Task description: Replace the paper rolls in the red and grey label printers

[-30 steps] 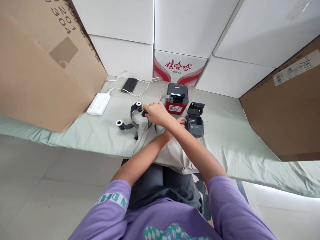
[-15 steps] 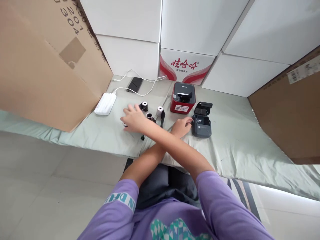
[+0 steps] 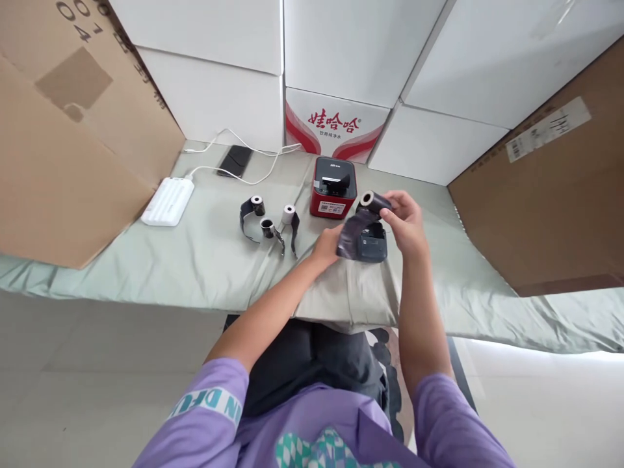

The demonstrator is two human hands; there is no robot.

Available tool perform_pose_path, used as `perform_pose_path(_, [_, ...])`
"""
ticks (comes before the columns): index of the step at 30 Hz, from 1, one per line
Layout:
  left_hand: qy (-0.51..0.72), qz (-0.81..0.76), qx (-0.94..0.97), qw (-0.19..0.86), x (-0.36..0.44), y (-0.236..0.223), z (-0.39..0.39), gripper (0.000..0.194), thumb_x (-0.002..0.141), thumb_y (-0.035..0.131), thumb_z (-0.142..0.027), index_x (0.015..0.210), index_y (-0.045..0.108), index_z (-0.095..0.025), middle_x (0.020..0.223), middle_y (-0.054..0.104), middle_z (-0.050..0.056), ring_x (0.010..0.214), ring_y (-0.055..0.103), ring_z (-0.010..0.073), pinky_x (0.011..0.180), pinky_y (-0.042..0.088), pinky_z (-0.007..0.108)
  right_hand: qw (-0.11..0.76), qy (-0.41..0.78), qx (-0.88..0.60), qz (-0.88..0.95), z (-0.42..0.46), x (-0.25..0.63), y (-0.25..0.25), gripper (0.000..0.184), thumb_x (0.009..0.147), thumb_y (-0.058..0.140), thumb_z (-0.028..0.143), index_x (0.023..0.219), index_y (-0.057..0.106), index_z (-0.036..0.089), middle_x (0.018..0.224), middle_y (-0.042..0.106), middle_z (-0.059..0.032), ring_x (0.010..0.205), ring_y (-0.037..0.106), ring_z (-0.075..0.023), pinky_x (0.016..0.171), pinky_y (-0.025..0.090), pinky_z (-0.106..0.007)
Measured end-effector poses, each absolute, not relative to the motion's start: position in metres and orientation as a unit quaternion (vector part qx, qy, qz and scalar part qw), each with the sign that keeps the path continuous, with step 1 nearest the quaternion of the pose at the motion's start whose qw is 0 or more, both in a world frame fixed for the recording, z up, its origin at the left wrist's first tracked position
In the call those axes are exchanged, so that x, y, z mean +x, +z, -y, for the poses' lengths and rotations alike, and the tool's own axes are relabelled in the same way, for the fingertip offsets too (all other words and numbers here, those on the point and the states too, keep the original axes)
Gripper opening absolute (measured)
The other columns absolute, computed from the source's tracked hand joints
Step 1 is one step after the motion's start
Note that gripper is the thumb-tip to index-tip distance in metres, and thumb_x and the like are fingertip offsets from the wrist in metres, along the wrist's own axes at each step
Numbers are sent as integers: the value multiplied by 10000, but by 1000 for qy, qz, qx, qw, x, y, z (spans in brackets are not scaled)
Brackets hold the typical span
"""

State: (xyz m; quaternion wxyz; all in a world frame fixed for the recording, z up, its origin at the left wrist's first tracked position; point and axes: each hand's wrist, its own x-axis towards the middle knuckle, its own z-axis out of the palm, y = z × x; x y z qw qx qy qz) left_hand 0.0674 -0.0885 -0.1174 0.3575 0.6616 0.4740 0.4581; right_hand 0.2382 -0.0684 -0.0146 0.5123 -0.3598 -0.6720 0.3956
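Note:
My right hand [image 3: 408,224] grips a black printer roll [image 3: 374,203] with a pale core, thumb in front and fingers behind. The roll is held over the small dark grey portable printer [image 3: 373,247], and its loose black strip hangs down to the left, covering part of the printer. My left hand [image 3: 327,246] is low at the printer's left side, its fingertips hidden behind that strip. To the left on the cloth stand three more rolls with loose dark tails: one black [image 3: 257,205], one white-sided [image 3: 288,213] and one nearly bare core [image 3: 267,227].
A red and black box-shaped device [image 3: 333,187] stands behind the printer. At the left lie a white power bank [image 3: 168,201], its white cable [image 3: 234,179] and a black phone [image 3: 234,160]. Cardboard cartons [image 3: 63,156] flank both sides, and white boxes [image 3: 336,123] line the back.
My right hand has swung from the rolls at left to above the printer, carrying a roll. My arms are uncrossed. My left hand stays by the printer, and the whole view has shifted.

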Motion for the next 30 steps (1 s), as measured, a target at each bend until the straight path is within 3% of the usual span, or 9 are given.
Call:
perform_pose_path(5, [440,-495,655,363,63,-111,92,307,879,549,-69,1100,723,-193,1143,793,61,1115,740,212,1019,570,344,473,344,-484,651,41,293,-67,334,725,749,446,960,600,261,970,678,-33,886,623,-207,805,510,-367])
perform_pose_path(13, [426,-504,662,356,63,-109,93,304,882,538,-63,1083,722,-198,1151,792,54,1089,747,186,987,574,306,396,261,-473,742,35,288,-85,301,678,615,235,978,633,229,958,668,-22,838,540,-184,741,385,-322])
perform_pose_path(16, [423,-505,662,358,62,-110,93,297,882,546,-74,1086,721,-198,1152,793,57,1101,745,186,994,571,309,383,248,-476,752,36,288,-85,279,696,645,251,974,655,234,989,675,-38,878,529,-204,763,393,-335])
perform_pose_path(19, [424,-501,662,361,62,-111,92,294,880,545,-83,1090,719,-193,1151,791,64,1108,743,191,996,571,315,364,241,-465,770,37,285,-85,134,759,670,318,857,699,231,1022,677,-68,994,562,-241,844,422,-380])
perform_pose_path(22, [424,-498,661,367,62,-111,92,300,885,529,-81,1090,715,-199,1146,792,60,1115,739,188,1010,565,317,390,228,-479,753,37,280,-86,140,802,640,349,805,709,227,996,669,-80,1014,585,-246,880,453,-401])
perform_pose_path(26, [423,-495,666,365,62,-111,93,305,887,536,-86,1112,704,-207,1163,787,56,1134,731,192,1031,555,329,478,226,-552,645,32,271,-94,351,858,555,415,1148,662,248,1262,631,-91,1072,590,-216,897,510,-369])
perform_pose_path(28, [420,-497,671,355,63,-111,94,358,876,551,-83,1185,678,-213,1196,776,57,1135,727,197,1025,559,335,506,279,-539,613,29,268,-98,525,867,543,494,1342,552,271,1397,580,-86,1162,589,-206,951,519,-358])
perform_pose_path(30, [416,-497,680,342,63,-111,95,432,862,561,-79,1266,637,-211,1228,762,65,1105,730,197,1010,564,337,522,339,-513,591,26,267,-100,606,863,539,563,1396,502,279,1409,591,-75,1210,595,-205,967,525,-350])
